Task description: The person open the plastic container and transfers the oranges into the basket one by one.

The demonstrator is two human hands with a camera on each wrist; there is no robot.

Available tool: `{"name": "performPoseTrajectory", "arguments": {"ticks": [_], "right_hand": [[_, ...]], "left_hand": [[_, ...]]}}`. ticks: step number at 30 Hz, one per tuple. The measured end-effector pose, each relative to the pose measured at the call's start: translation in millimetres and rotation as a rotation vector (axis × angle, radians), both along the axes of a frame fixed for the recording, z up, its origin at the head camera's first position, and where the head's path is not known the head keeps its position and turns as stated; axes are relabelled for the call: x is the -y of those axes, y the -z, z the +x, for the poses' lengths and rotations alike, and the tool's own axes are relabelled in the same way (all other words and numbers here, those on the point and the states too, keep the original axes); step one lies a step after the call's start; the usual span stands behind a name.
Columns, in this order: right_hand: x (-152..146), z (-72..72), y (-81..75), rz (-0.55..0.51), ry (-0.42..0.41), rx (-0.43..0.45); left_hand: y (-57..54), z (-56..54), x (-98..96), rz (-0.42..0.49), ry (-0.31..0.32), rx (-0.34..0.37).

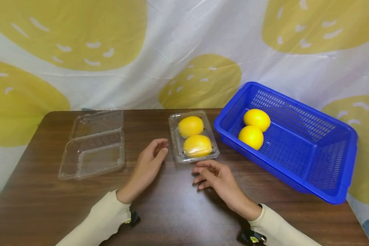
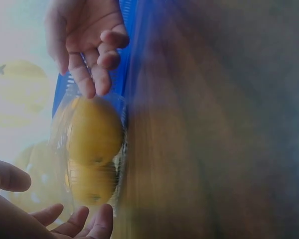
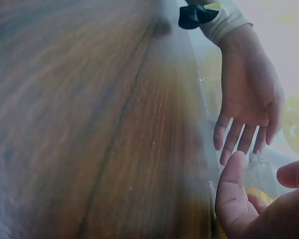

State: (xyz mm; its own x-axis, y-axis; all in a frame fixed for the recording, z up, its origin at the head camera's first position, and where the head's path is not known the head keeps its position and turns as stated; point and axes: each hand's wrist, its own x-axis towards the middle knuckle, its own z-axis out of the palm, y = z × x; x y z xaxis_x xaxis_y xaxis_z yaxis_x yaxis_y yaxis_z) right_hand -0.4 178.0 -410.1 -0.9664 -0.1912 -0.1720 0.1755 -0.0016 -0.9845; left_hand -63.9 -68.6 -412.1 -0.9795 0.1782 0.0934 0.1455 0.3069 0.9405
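A clear plastic clamshell box (image 1: 179,157) stands at the middle of the table with two yellow lemons (image 1: 191,126) inside, clear plastic over them. Just left of the box is my left hand (image 1: 149,164), its fingers loosely bent and nothing in its grasp. My right hand (image 1: 219,181) hovers by the box's front right corner, fingers relaxed and holding nothing. In the left wrist view the lemons (image 2: 94,132) show through the plastic between both hands. The right wrist view shows my left hand (image 3: 249,94) with fingers extended; part of the box is hidden behind my right hand (image 3: 249,209).
A second clamshell box (image 1: 95,157) lies unfolded on the left of the brown table (image 1: 160,212). At the right, a blue plastic basket (image 1: 283,171) holds two more lemons (image 1: 256,120). A fruit-patterned cloth (image 1: 178,41) hangs behind the table.
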Motion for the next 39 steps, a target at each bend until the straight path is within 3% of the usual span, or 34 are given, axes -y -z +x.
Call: {"name": "performPoseTrajectory", "arguments": {"ticks": [4, 7, 9, 11, 13, 14, 17, 20, 22, 24, 27, 29, 37, 39], "right_hand": [[-1, 0.2, -1.1, -0.044, 0.02, 0.039], [-2, 0.3, -2.3, -0.063, 0.031, 0.06], [-2, 0.5, -2.9, -0.074, 0.039, 0.071], [-2, 0.3, -3.5, -0.082, 0.048, 0.082], [-3, -0.2, -3.8, -0.086, 0.066, 0.098], [-3, -0.4, -3.9, -0.086, 0.074, 0.105], [-3, -1.0, -3.5, -0.082, 0.098, 0.124], [-3, -0.9, -3.2, -0.082, 0.115, 0.132], [-3, -0.6, -3.0, -0.085, 0.124, 0.135], [-3, 0.1, -3.4, -0.09, 0.133, 0.137], [-5, 0.5, -5.3, -0.099, 0.154, 0.14], [-7, 0.3, -7.4, -0.108, 0.177, 0.143], [-12, -2.5, -12.5, -0.151, 0.315, 0.139], [-12, -3.1, -13.2, -0.164, 0.34, 0.131]], "left_hand": [[-4.9, -8.4, -5.3, -0.012, -0.009, 0.035], [-0.6, -16.6, -8.2, -0.024, -0.02, 0.033], [18.4, -30.1, -6.7, -0.031, -0.026, 0.016], [44.9, -48.8, -4.5, -0.03, -0.029, -0.001], [60.0, -63.7, -4.2, -0.039, -0.026, -0.005], [60.3, -66.8, -5.2, -0.037, -0.025, -0.009], [24.9, -58.9, -14.1, -0.033, -0.021, 0.013], [-0.9, -54.8, -20.4, -0.008, -0.02, 0.031], [3.7, -63.0, -21.6, -0.007, -0.031, 0.034], [19.1, -76.6, -21.9, -0.022, -0.054, 0.024], [33.9, -93.9, -23.0, -0.029, -0.084, 0.023], [37.8, -102.2, -24.3, -0.02, -0.093, 0.023], [9.2, -109.2, -35.6, -0.003, -0.097, 0.067], [8.5, -112.1, -37.8, -0.01, -0.092, 0.061]]}}
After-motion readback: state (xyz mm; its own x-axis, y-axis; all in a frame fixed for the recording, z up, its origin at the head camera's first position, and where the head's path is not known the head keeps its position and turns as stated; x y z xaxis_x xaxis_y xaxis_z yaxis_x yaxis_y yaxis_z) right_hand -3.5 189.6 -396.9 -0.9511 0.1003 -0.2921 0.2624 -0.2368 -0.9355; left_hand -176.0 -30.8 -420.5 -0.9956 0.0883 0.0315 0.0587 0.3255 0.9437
